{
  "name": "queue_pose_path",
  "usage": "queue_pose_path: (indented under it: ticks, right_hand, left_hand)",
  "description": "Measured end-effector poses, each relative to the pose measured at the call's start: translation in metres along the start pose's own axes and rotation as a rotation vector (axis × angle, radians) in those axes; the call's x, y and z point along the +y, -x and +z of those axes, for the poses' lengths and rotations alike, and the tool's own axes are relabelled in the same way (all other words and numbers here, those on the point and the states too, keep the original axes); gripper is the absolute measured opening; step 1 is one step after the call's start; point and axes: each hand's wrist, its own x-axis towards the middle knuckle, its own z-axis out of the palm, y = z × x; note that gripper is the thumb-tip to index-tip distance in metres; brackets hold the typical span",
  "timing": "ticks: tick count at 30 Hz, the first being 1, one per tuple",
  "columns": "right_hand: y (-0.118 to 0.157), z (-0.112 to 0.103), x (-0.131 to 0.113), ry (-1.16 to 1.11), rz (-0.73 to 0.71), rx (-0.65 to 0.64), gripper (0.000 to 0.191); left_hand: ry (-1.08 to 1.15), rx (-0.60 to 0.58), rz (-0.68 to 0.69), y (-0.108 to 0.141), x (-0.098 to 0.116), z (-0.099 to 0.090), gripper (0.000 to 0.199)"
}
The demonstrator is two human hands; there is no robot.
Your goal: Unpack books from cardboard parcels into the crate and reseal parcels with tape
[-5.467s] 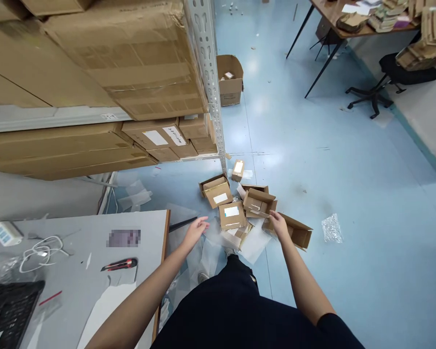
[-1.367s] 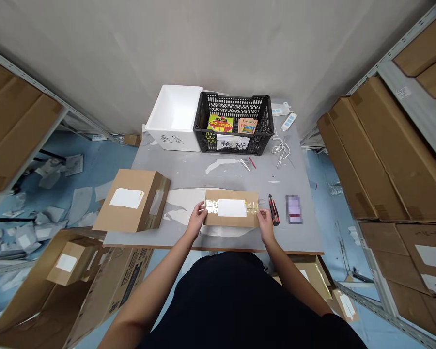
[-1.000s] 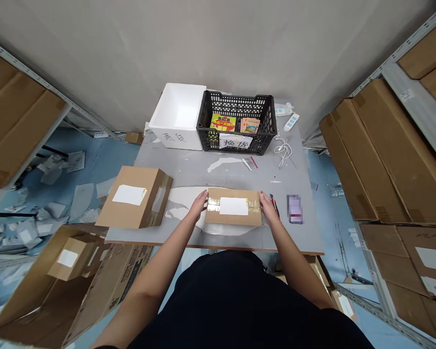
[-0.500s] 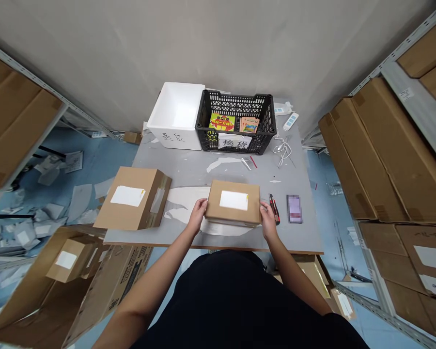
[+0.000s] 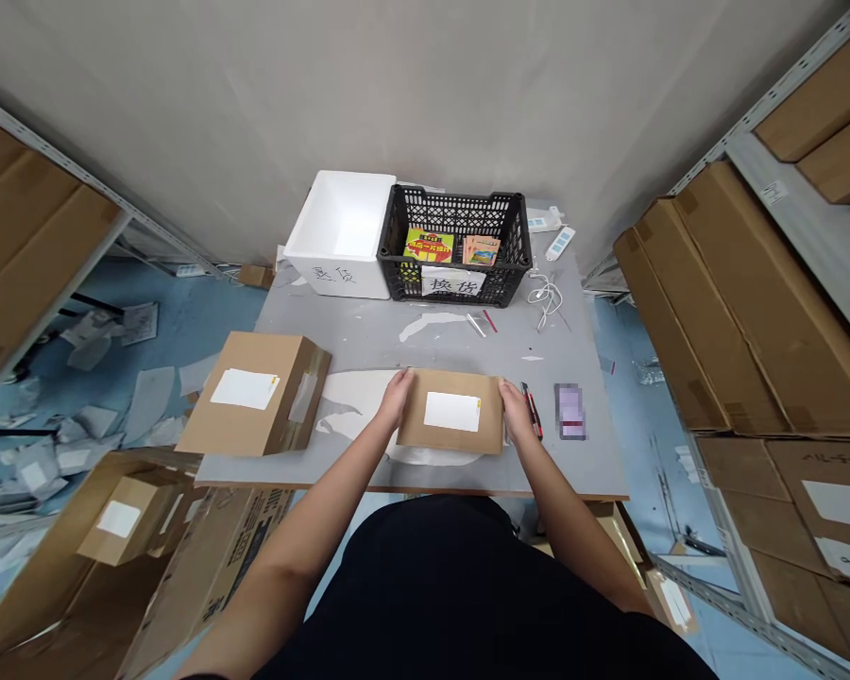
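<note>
A small brown cardboard box (image 5: pixel 415 430) with a white label on its top face is gripped between both hands at the near part of the table. My left hand (image 5: pixel 395 399) is closed on its left side and my right hand (image 5: pixel 514 410) on its right side. The top face tilts toward me. Just right of my right hand lies a red and black utility knife (image 5: pixel 532 411). A phone (image 5: pixel 570 412) with a blurred screen lies further right. On the left, a bigger labelled cardboard box (image 5: pixel 255 425) stands on the table.
At the back of the grey table (image 5: pixel 358 331) stand a white foam box (image 5: pixel 347 274) and a black crate (image 5: pixel 460 295) holding colourful packets. A white cable (image 5: pixel 547 300) lies behind the phone. A large open carton (image 5: pixel 42 614) is on the floor at left; shelves with boxes (image 5: pixel 715 302) flank the right.
The small box has tipped so that its top face leans toward me and its front side no longer shows. Both hands have taken a fuller grip on its sides.
</note>
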Motion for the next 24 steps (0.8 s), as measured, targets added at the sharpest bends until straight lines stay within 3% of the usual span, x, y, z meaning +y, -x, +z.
queue_pose_path:
  ticks: [6,10,14,18,24]
  right_hand:
    - [0.039,-0.013,0.004,-0.160,-0.078,0.111,0.034]
    - [0.054,-0.018,0.019,-0.078,-0.021,0.230,0.037]
    - [0.059,-0.016,0.028,0.005,0.102,0.089,0.053]
    - [0.060,-0.014,0.023,-0.012,0.149,-0.077,0.055]
    - [0.048,-0.020,0.013,0.082,0.011,-0.022,0.059]
  left_hand:
    - [0.091,0.060,0.116,0.036,-0.007,-0.020,0.036]
    - [0.027,0.123,0.003,0.051,-0.016,-0.035,0.048]
    - [-0.070,0.021,-0.125,0.057,-0.025,-0.041,0.060]
    - [-0.052,-0.029,-0.116,0.060,-0.029,-0.035,0.061]
    - [-0.050,-0.123,-0.019,0.054,-0.028,-0.030,0.063]
